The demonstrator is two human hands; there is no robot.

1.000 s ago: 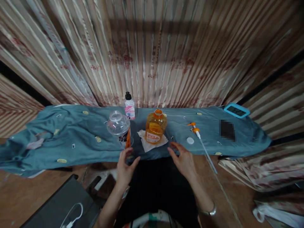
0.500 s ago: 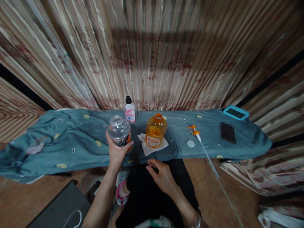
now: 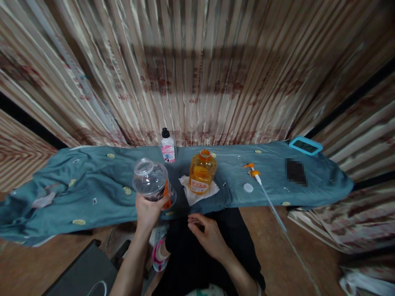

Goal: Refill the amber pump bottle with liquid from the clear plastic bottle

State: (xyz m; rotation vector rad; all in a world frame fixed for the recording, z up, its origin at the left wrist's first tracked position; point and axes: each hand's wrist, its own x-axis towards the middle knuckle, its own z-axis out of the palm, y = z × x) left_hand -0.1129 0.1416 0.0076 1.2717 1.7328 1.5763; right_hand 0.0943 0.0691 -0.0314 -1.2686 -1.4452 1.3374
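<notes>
My left hand (image 3: 148, 209) is wrapped round a clear plastic bottle (image 3: 151, 177) with a wide, uncapped neck and a dark and orange label. The bottle leans a little at the front part of the cloth-covered table. To its right an amber bottle (image 3: 202, 172) stands uncapped on a white tissue (image 3: 189, 195), some yellow liquid inside. My right hand (image 3: 207, 235) hovers over my lap below the table edge. Its fingers are loosely curved, the thumb apart, and it holds nothing.
A small black-capped bottle (image 3: 168, 147) stands behind. On the right lie a white round cap (image 3: 248, 188), an orange pump with a long tube (image 3: 255, 174) reaching past the edge, a blurred dark object (image 3: 295, 171) and a blue-framed digital clock (image 3: 306, 146). Crumpled tissue (image 3: 43, 200) lies far left.
The clear bottle in my left hand has come nearer to me and slightly left, and leans more. My right hand has dropped a little. The view has shifted slightly.
</notes>
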